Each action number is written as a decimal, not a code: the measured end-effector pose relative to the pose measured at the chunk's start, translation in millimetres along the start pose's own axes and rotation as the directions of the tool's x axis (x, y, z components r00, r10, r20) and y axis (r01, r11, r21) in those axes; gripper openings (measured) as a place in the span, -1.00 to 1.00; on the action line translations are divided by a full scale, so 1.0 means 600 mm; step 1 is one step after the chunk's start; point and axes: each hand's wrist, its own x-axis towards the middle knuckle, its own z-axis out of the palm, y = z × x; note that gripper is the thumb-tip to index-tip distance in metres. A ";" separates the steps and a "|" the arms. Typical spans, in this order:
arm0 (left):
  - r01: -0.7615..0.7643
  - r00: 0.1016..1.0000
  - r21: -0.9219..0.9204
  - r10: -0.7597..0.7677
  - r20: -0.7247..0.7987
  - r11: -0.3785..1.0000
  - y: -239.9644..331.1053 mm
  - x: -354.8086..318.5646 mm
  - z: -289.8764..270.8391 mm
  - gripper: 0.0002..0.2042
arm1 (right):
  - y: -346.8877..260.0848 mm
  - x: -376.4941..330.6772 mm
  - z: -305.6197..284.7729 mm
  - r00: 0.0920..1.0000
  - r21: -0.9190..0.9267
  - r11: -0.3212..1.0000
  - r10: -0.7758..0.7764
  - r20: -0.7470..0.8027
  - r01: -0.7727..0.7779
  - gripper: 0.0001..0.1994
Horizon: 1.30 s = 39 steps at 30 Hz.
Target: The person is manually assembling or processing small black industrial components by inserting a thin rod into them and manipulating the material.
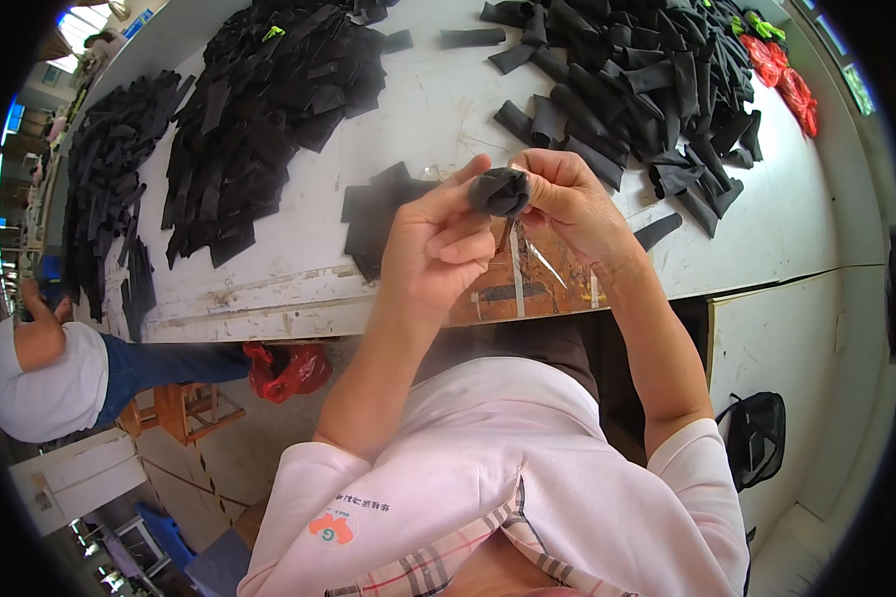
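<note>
Between my two hands is a black fabric tube [499, 192], its open end showing folds of cloth. My left hand [440, 244] is closed, thumb and fingers gripping the tube's left side. My right hand [575, 204] pinches its right edge between thumb and fingers. Below it lies a worn brown wooden board [558, 261] with pale strips across it and a thin pointed light piece [546, 265]. A dark upright piece just under the tube is partly hidden by my hands. Flat black cloth pieces [376, 214] lie beside my left hand.
Large heaps of flat black cloth pieces [269, 119] cover the table's left side. Rolled black tubes [637, 70] are piled at the right, near red plastic bags [782, 80]. Another person [55, 373] is at the far left, by a wooden stool [187, 410] and a red bag [287, 370].
</note>
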 end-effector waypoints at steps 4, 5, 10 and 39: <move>0.056 0.965 -0.174 -0.008 0.262 0.983 -0.014 -0.032 0.032 -0.82 | -0.044 0.001 0.020 0.995 -0.018 0.999 -0.037 0.089 0.039 -0.75; -0.169 0.958 0.131 0.131 0.253 0.977 -0.023 -0.035 0.040 -0.82 | -0.031 0.003 0.008 0.998 -0.112 0.993 -0.016 0.064 0.023 -0.76; -0.207 0.977 0.264 0.182 0.116 0.942 -0.036 -0.006 -0.045 -0.80 | 0.042 -0.010 -0.016 0.998 0.030 0.998 0.057 0.031 -0.058 -0.74; -0.641 0.748 0.600 0.564 0.349 0.479 -0.058 0.000 -0.035 -0.85 | 0.011 -0.032 -0.004 0.910 -0.944 0.119 -0.325 0.256 0.308 -0.78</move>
